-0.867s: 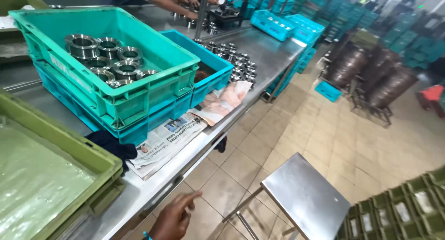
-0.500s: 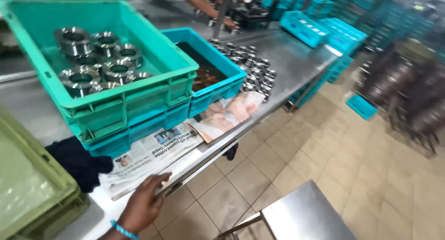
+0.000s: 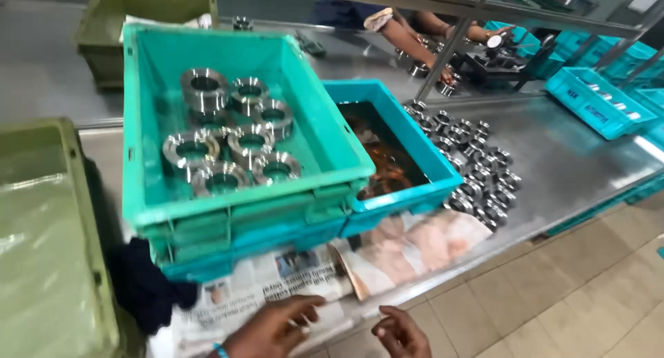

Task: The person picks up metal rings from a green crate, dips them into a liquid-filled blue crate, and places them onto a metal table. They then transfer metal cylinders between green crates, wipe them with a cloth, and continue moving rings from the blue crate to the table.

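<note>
Resting on spread newspaper [image 3: 277, 289] at the counter's [image 3: 574, 164] near edge, the left hand [image 3: 266, 327] lies open; the right hand [image 3: 400, 332] hovers beside it, fingers loosely curled, empty. Behind, a teal crate [image 3: 235, 213] holds shiny steel rings [image 3: 228, 140]; a blue crate [image 3: 408, 199] holds rusty liquid.

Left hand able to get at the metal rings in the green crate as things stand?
Probably yes: the left hand rests on the newspaper just below the open-topped green crate; nothing covers the metal rings.
</note>
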